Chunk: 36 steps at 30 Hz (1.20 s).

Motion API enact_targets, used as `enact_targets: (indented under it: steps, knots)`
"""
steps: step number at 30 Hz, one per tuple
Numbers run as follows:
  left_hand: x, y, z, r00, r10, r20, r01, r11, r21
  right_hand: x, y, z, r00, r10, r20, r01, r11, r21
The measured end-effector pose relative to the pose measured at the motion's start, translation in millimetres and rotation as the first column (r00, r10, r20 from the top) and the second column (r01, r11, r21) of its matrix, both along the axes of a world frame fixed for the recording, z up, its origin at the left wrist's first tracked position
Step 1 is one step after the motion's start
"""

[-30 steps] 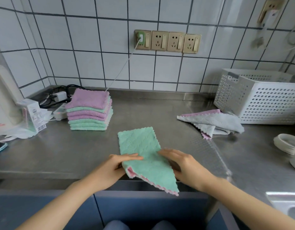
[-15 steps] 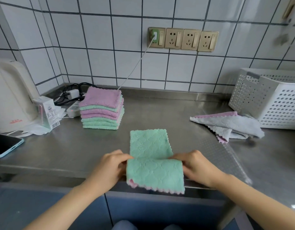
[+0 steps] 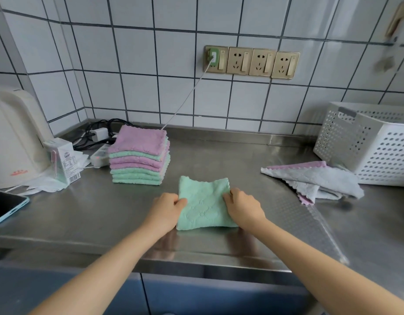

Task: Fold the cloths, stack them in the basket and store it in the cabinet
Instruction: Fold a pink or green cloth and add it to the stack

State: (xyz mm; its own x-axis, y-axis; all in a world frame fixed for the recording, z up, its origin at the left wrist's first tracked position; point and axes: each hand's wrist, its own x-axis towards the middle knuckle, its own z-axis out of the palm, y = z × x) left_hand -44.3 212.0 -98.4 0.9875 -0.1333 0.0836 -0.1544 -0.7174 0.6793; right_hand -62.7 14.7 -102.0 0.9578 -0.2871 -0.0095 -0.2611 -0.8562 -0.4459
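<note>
Head view: a steel counter (image 3: 219, 155) fills the middle of the frame, with white tiled wall above it and blue cabinet fronts (image 3: 196, 296) along the bottom edge.
Basket: a white perforated basket (image 3: 369, 146) stands at the right edge of the frame; its inside is hidden from here, so I cannot tell what it holds.
Folded stack: a pile of pink and green cloths (image 3: 139, 155) sits left of centre, already folded but not yet in the basket.
Unfolded cloths: a loose grey and pink heap (image 3: 310, 178) lies just beside the basket, still to fold.
Cloth in hand: a green cloth (image 3: 203, 203) lies at centre frame, doubled into a rough square flat on the counter.
Progress: I judge the folding well along, while stacking in the basket and storing it in the cabinet remain.
Arms: both forearms reach up from the bottom corners toward centre.
Left hand: my left hand (image 3: 167, 208) pinches the cloth's left edge, fingers curled.
Right hand: my right hand (image 3: 244, 205) pinches its right edge likewise.
</note>
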Motion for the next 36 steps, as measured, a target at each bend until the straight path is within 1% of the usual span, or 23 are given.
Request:
enact_targets:
  steps: [3, 6, 8, 9, 10, 11, 12, 13, 14, 15, 16, 17, 18, 19, 21, 24, 26, 29, 30, 32, 34, 35, 36]
  knots:
    - [3.0, -3.5, -2.8, 0.998, 0.052, 0.018, -0.053, 0.998, 0.024, -0.4, 3.0, 3.4, 1.000, -0.028, 0.000, 0.028, 0.999, -0.030]
    - [11.5, -6.9, -7.8, 0.993, 0.107, -0.054, -0.103, 0.992, 0.068, 3.2, 5.3, 9.6, 0.991, -0.090, -0.098, 0.085, 0.995, -0.052]
    - [13.7, -8.8, -8.9, 0.992, 0.124, -0.038, -0.118, 0.984, 0.130, 4.3, 6.1, 13.7, 0.983, -0.123, -0.139, 0.118, 0.992, -0.045]
    - [11.3, -8.0, -7.9, 0.992, 0.123, -0.002, -0.120, 0.975, 0.184, 4.8, 7.1, 14.9, 0.981, -0.129, -0.145, 0.125, 0.991, -0.039]
    - [6.9, -7.9, -6.2, 0.992, 0.110, 0.066, -0.124, 0.957, 0.263, 3.6, 6.1, 16.3, 0.982, -0.136, -0.135, 0.131, 0.990, -0.042]
    - [2.2, -6.2, -5.2, 0.980, 0.092, 0.176, -0.148, 0.930, 0.337, 2.8, 6.4, 16.8, 0.985, -0.131, -0.115, 0.125, 0.990, -0.058]
    - [-2.0, -4.4, -5.0, 0.947, 0.039, 0.318, -0.169, 0.905, 0.391, 1.8, 7.1, 16.9, 0.990, -0.115, -0.081, 0.108, 0.991, -0.080]
    - [-5.7, -5.0, -5.9, 0.897, -0.050, 0.439, -0.152, 0.898, 0.413, 0.1, 7.0, 16.9, 0.996, -0.087, -0.031, 0.083, 0.991, -0.109]
    - [-7.4, -5.8, -8.3, 0.844, -0.147, 0.516, -0.093, 0.907, 0.412, -1.3, 6.8, 15.7, 0.999, -0.043, 0.027, 0.046, 0.989, -0.140]
    - [-7.8, -6.2, -10.9, 0.816, -0.240, 0.526, -0.008, 0.905, 0.425, -2.8, 7.6, 13.7, 0.996, 0.022, 0.084, -0.007, 0.985, -0.175]
    - [-6.4, -7.4, -12.7, 0.835, -0.317, 0.449, 0.092, 0.886, 0.454, -3.9, 8.4, 11.1, 0.986, 0.109, 0.127, -0.079, 0.972, -0.221]
    - [-5.6, -8.9, -13.4, 0.862, -0.370, 0.347, 0.175, 0.859, 0.480, -4.2, 8.0, 7.0, 0.969, 0.203, 0.138, -0.157, 0.946, -0.285]
    - [-5.7, -9.1, -15.0, 0.886, -0.396, 0.242, 0.235, 0.832, 0.502, -4.3, 7.1, 2.8, 0.954, 0.277, 0.117, -0.221, 0.910, -0.351]
    - [-4.7, -8.4, -16.7, 0.897, -0.404, 0.177, 0.265, 0.815, 0.515, -4.7, 5.3, -0.4, 0.945, 0.318, 0.075, -0.264, 0.878, -0.400]
    - [-5.2, -6.6, -16.5, 0.920, -0.380, 0.094, 0.282, 0.811, 0.512, -7.5, -1.9, -3.9, 0.948, 0.319, 0.004, -0.289, 0.865, -0.410]
    - [-11.2, -1.7, -13.8, 0.956, -0.287, 0.055, 0.224, 0.842, 0.490, -10.5, -14.1, -9.4, 0.956, 0.284, -0.066, -0.288, 0.885, -0.365]
    - [-13.8, 0.9, -14.1, 0.976, -0.217, 0.002, 0.196, 0.885, 0.422, -13.0, -17.2, -10.3, 0.960, 0.267, -0.084, -0.279, 0.897, -0.344]
    - [-15.5, -0.4, -15.6, 0.980, -0.190, -0.054, 0.197, 0.940, 0.278, -14.4, -17.0, -9.9, 0.962, 0.253, -0.102, -0.272, 0.907, -0.322]
    - [-15.1, -1.7, -14.2, 0.982, -0.177, -0.061, 0.185, 0.964, 0.193, -14.6, -16.5, -9.8, 0.963, 0.250, -0.105, -0.270, 0.907, -0.323]
    - [-12.2, -3.8, -13.0, 0.991, -0.124, -0.042, 0.122, 0.992, -0.030, -14.9, -15.6, -9.2, 0.963, 0.247, -0.109, -0.269, 0.908, -0.321]
    - [-9.7, -7.4, -7.6, 0.999, -0.048, -0.009, 0.044, 0.960, -0.277, -15.4, -14.9, -8.6, 0.963, 0.243, -0.112, -0.267, 0.910, -0.317]
    - [-9.2, -9.5, -4.3, 1.000, -0.004, -0.016, -0.003, 0.920, -0.393, -15.5, -14.6, -8.1, 0.963, 0.241, -0.117, -0.266, 0.912, -0.311]
    - [-9.4, -11.5, -1.0, 0.998, 0.033, -0.058, -0.057, 0.867, -0.495, -16.1, -14.2, -7.8, 0.964, 0.239, -0.119, -0.264, 0.915, -0.304]
